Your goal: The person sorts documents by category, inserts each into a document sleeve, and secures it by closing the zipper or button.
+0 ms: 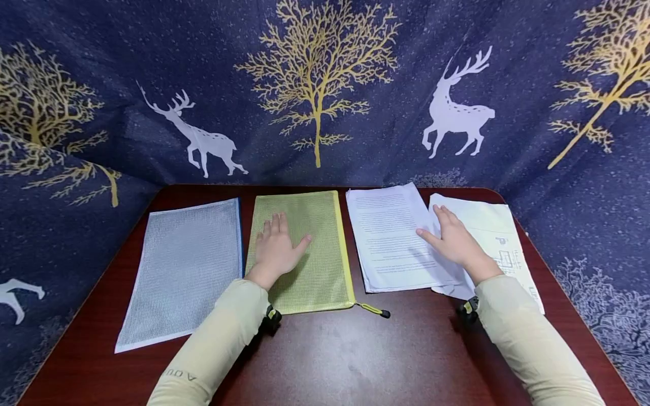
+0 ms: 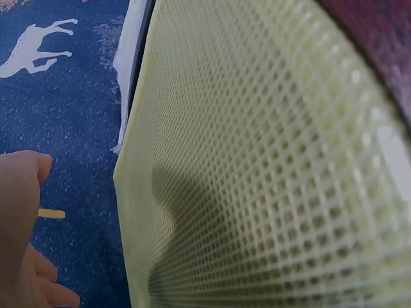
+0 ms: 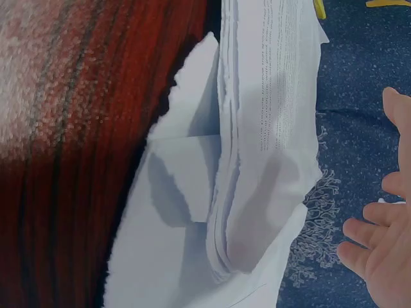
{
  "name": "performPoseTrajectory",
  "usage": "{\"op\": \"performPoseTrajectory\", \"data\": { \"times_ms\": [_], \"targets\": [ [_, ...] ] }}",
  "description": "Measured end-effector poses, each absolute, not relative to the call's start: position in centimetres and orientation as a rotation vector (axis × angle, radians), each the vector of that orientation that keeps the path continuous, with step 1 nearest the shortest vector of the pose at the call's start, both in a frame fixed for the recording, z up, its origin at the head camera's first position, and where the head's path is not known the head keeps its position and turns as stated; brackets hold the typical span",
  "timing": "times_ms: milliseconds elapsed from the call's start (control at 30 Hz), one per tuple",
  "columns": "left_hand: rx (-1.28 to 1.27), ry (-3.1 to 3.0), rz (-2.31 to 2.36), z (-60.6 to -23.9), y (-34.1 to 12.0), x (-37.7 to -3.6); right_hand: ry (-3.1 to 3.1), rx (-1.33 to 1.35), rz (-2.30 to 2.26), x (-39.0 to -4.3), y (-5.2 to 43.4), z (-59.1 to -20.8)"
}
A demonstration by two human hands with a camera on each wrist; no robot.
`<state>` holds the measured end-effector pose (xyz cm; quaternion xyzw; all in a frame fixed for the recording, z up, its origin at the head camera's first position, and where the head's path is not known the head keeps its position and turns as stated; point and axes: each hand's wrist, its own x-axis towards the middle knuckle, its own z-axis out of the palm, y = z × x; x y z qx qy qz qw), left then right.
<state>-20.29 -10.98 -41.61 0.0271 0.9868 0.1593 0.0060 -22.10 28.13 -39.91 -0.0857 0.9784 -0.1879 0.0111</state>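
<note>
The left hand (image 1: 276, 245) lies flat, fingers straight and spread, on the yellow mesh pouch (image 1: 310, 225) in the middle of the frame; the pouch's zipper pull (image 1: 373, 309) trails off its lower right corner onto the dark red worktop (image 1: 355, 355). Left of it lies a grey mesh pouch (image 1: 185, 265) (blue along one edge). The right hand (image 1: 454, 239), also open and flat, rests where the stack of printed pages (image 1: 388, 237) meets the loose sheets (image 1: 500, 237) at right centre.

Dark red wooden table (image 1: 325, 361) before navy deer-and-tree printed cloth backdrop (image 1: 101, 67).
</note>
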Motion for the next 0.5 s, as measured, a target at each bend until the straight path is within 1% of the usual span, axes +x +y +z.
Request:
{"op": "performPoseTrajectory", "data": {
  "times_ms": [500],
  "targets": [
    [0.063,3.08,0.528,-41.89,-10.2,-20.11,3.042,-0.235,-0.597,-22.18,28.26,-40.76]
  ]
}}
